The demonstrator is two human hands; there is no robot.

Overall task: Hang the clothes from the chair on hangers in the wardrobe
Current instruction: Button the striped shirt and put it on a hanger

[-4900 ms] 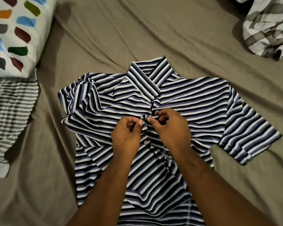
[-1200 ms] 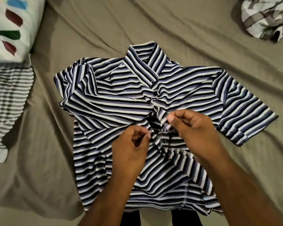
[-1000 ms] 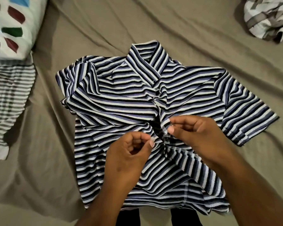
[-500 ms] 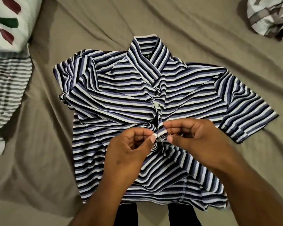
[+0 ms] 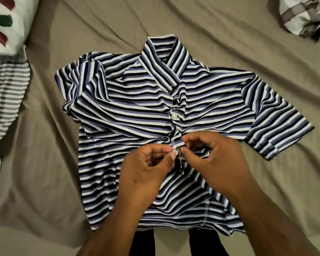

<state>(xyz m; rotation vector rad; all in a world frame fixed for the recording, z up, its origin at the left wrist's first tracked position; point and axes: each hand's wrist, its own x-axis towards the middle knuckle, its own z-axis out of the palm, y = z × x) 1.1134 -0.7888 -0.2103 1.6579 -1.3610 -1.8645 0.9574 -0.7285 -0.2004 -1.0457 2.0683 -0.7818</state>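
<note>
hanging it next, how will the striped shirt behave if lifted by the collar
Probably floppy: the striped shirt lies in deep folds, bunched where the left hand and right hand pinch its front. Likely light, since fingertip pinches alone gather it. The ribbed knit looks grippy, unlikely to slip.

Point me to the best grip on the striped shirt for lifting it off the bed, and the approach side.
Probably the shoulders either side of the collar, pinched from above at the far edge. The striped shirt lies front up, collar away from the person; its middle is bunched where the left hand and right hand pinch the placket, and one sleeve is folded onto the chest.
</note>
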